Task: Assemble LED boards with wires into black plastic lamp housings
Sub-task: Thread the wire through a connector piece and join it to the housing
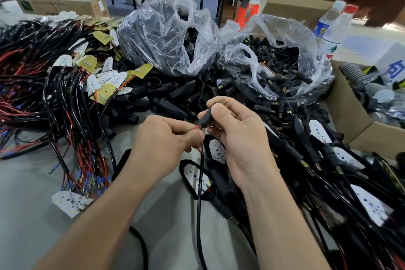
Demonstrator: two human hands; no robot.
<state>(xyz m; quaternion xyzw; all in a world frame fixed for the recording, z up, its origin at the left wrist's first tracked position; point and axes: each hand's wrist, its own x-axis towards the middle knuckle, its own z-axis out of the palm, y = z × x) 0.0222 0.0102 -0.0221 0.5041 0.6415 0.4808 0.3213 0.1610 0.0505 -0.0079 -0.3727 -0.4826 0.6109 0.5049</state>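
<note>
My left hand (166,138) pinches the red wire (195,127) at the black connector (208,117), which my right hand (236,136) grips between thumb and fingers.

left hand (168,138) pinching red wire (195,127); right hand (238,136) gripping black fitting (207,118)

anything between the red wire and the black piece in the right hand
Nothing visible does. The left hand pinches the red wire right at the lower end of the black piece, which the right hand grips.
</note>
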